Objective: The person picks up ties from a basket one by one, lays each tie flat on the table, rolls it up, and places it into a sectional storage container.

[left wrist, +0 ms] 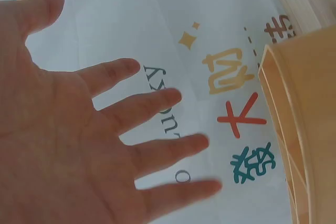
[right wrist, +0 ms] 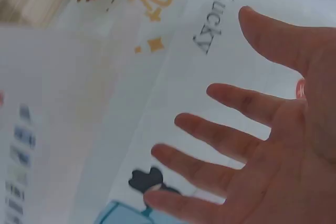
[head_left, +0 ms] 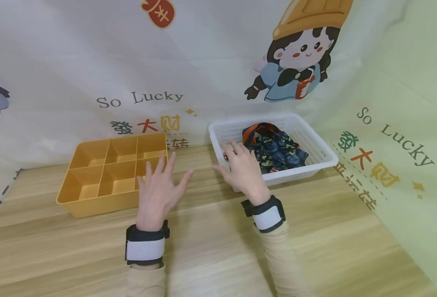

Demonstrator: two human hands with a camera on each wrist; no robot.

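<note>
My left hand (head_left: 157,192) hovers by the near right corner of a yellow divided box (head_left: 107,204), fingers spread and holding nothing. In the left wrist view the palm and straight fingers show, with the box (left wrist: 315,108) at the right edge. My right hand (head_left: 243,169), fingers also spread, overlaps the left near corner of a white plastic basket (head_left: 296,176) in the head view. Inside the basket lies dark blue patterned fabric (head_left: 277,150) with an orange-red strip (head_left: 249,133). The basket wall (right wrist: 58,103) looms blurred at left in the right wrist view, beside the empty palm.
The box and basket stand at the back of a wood-grain table (head_left: 211,247). A white printed cloth (head_left: 211,70) hangs behind them, and another printed cloth (head_left: 407,123) borders the right side. The box compartments (head_left: 118,179) hold nothing visible.
</note>
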